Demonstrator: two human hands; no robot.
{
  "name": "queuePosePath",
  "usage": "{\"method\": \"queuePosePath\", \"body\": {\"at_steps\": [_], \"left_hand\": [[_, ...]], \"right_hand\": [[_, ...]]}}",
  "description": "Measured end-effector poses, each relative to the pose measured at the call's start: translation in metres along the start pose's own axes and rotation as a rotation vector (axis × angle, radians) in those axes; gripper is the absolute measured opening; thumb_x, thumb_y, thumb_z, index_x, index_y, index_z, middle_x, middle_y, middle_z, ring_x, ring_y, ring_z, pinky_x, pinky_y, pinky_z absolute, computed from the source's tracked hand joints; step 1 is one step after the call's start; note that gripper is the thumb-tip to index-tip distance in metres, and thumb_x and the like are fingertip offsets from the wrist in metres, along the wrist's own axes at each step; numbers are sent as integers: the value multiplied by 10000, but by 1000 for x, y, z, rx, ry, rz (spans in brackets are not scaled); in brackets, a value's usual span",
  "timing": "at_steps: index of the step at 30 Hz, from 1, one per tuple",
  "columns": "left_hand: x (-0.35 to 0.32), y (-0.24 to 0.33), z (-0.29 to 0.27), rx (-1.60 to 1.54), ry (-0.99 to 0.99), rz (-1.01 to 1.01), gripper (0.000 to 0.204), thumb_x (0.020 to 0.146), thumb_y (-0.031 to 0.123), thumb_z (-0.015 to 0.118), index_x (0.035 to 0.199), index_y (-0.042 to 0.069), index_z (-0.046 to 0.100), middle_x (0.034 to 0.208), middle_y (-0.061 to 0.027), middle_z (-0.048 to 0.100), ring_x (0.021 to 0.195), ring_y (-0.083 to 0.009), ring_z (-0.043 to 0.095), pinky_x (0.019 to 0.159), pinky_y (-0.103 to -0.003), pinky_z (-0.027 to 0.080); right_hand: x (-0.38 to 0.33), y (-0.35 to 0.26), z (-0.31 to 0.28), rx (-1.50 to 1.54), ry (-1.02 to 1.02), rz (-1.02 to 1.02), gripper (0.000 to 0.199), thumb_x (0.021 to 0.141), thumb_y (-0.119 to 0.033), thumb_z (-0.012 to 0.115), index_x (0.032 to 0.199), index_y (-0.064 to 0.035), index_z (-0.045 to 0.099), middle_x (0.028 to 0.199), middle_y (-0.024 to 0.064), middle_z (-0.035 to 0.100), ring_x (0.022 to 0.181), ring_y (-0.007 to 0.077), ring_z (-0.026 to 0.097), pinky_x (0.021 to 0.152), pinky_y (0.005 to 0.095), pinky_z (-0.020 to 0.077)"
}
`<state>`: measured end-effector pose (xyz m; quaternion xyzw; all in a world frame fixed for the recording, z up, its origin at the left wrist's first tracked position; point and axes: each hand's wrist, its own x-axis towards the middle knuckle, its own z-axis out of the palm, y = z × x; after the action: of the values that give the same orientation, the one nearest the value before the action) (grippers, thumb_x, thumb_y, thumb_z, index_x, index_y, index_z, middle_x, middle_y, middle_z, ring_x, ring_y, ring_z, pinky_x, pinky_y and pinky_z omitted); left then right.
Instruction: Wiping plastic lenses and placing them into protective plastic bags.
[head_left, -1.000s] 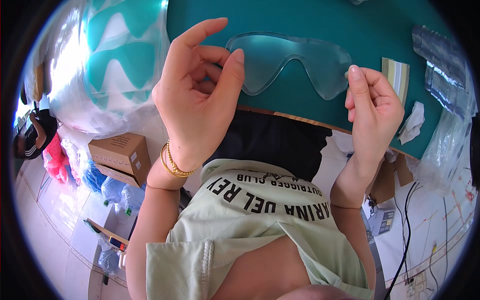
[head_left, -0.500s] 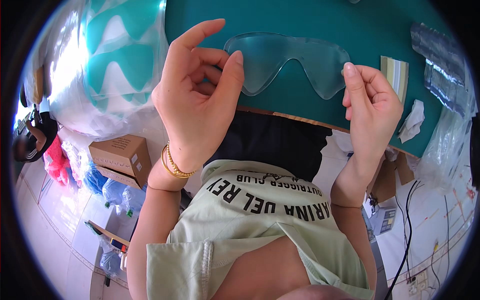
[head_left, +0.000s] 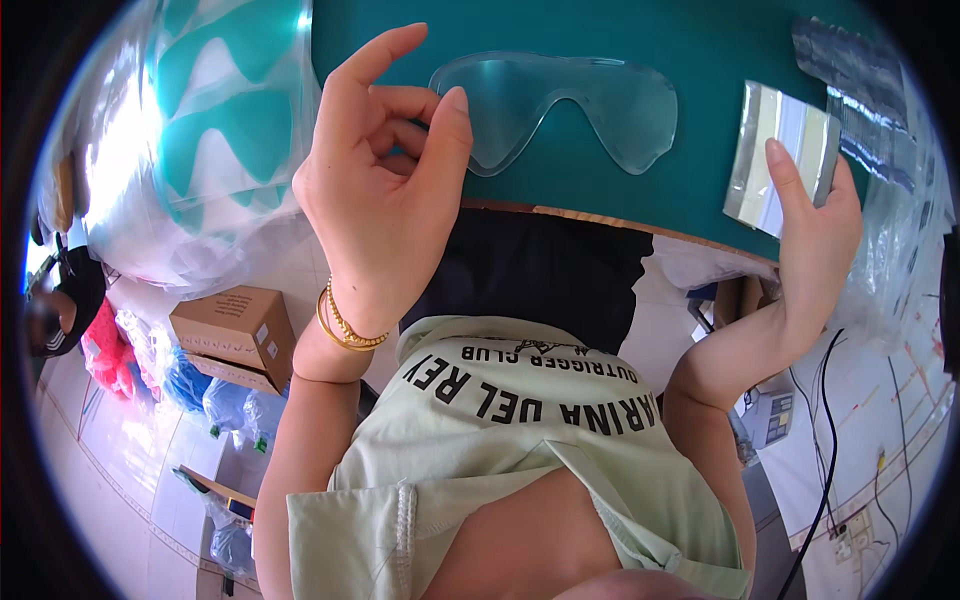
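Right hand [head_left: 822, 225] moved rightward; visor [head_left: 510, 112] crosswise, notch bodyward.

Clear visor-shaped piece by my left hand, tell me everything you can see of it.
The clear visor-shaped piece looks like thin, see-through plastic, with two rounded lobes, a deep nose-like notch between them and a glossy rim. It lies widthwise, notch toward the person, above or on the green table; which is unclear. The left hand pinches its left end; its right end is free.

Gap between lens [head_left: 570, 78] and packet [head_left: 795, 125]
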<state>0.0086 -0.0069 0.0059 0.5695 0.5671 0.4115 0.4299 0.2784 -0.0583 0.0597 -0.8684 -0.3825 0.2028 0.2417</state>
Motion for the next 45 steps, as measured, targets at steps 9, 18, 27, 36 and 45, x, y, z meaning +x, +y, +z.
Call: {"method": "queuePosePath", "body": {"at_steps": [9,18,27,36,45], "left_hand": [[-4,-1,1,13,43,25,388,906,3,699,1277,3,589,824,-26,684,588,9,524,439,-140,374],[-4,4,0,31,-1,13,386,917,34,688,1288,14,587,838,-29,686,607,-4,536,449,-150,394],[-1,22,3,-158,-82,175,400,916,9,705,1289,-11,563,884,-53,699,557,-30,562,421,-147,382],[0,22,-4,-111,-59,154,413,919,18,704,1297,-27,546,879,-69,718,543,-41,565,410,-150,371],[3,14,-12,-82,-69,65,414,931,25,681,1319,-16,543,894,-66,725,572,-33,567,420,-152,382]], "right_hand": [[-31,-51,51,-109,-48,-295,420,942,-321,692,1184,9,600,980,164,713,858,241,689,795,338,526],[-17,-20,30,-30,2,-289,420,958,-329,669,1160,30,592,987,141,701,869,191,663,805,323,519],[-5,-22,53,229,-172,-406,439,945,-290,689,1188,56,571,1028,124,684,902,156,633,828,298,502],[-10,-51,68,199,-206,-505,298,909,-171,691,1015,42,510,903,268,634,879,442,639,753,427,501],[7,-53,60,214,-192,-505,290,911,-187,681,997,46,531,907,247,628,852,399,629,762,413,494]]}}
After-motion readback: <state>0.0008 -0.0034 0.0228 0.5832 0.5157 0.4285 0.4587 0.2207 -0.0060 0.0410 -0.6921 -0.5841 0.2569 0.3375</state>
